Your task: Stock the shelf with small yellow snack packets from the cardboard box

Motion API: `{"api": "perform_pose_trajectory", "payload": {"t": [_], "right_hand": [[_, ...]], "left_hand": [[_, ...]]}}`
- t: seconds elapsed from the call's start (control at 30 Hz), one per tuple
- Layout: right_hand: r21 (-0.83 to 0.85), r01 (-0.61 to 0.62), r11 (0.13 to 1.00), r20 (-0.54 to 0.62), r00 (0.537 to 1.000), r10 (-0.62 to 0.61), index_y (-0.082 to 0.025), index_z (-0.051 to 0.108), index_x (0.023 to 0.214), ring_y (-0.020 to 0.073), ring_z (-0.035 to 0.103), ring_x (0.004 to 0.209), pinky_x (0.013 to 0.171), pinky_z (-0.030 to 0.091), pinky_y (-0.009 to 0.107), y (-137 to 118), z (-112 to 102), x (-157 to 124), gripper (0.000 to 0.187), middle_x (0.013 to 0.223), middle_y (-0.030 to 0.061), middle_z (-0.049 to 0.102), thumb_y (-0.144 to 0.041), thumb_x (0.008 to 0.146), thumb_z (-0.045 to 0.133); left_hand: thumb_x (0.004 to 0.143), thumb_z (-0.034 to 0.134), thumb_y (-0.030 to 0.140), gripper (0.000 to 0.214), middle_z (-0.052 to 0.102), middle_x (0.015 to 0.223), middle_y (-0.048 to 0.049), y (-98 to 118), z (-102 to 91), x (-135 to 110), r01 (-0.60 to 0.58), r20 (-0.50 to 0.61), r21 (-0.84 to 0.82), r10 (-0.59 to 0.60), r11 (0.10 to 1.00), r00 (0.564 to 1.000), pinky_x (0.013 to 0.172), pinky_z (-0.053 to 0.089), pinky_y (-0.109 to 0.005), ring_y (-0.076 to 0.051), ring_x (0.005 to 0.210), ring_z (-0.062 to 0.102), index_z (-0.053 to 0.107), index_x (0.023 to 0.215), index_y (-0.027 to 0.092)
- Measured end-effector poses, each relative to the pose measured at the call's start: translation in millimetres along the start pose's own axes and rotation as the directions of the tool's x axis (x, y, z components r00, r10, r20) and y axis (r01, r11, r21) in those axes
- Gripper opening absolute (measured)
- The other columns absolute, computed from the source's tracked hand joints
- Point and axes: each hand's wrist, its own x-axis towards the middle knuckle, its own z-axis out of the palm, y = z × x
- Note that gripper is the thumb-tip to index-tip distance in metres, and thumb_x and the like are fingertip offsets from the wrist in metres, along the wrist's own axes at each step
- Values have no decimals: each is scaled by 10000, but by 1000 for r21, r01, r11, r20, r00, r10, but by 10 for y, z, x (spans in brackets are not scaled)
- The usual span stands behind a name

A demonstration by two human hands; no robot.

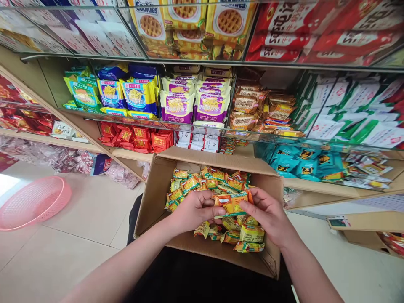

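Between my two hands is an orange and green wrapped snack packet (pixel 232 203), its printed face turned up. My left hand (pixel 198 210) pinches its left end, thumb on top. At the other end my right hand (pixel 267 212) grips it with thumb and fingers. Both hands are over an open cardboard box (pixel 208 158) resting on my lap. Many similar small yellow and orange snack packets (pixel 191 184) lie loose inside the box, partly hidden under my hands.
Shelves ahead carry soda biscuit packs (pixel 177 105), yellow cookie packs (pixel 184 25), red packets (pixel 135 136) and teal packets (pixel 306 162). A pink plastic basket (pixel 34 202) sits on the tiled floor at left. Another cardboard box (pixel 366 221) stands at right.
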Motion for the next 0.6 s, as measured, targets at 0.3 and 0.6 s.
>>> {"api": "perform_pose_trajectory", "payload": {"t": [0.3,0.6], "right_hand": [[-573,93,814,-400,836,-377,-190,509,955,182,577,722,622,438,302,-137,-782,524,342,846,57,621,-420,711,576],[-931,-184,316,-224,970,-96,-164,574,806,213,571,685,595,384,290,-13,-1022,1663,171,731,81,616,-226,657,631]], "left_hand": [[832,386,417,397,592,1070,-104,375,-755,444,-46,-110,962,540,268,834,900,361,-366,-210,1019,502,553,1071,147],[795,129,607,623,649,879,-54,488,-1021,787,256,-261,965,118,55,958,651,418,-323,-232,817,579,626,954,266]]}}
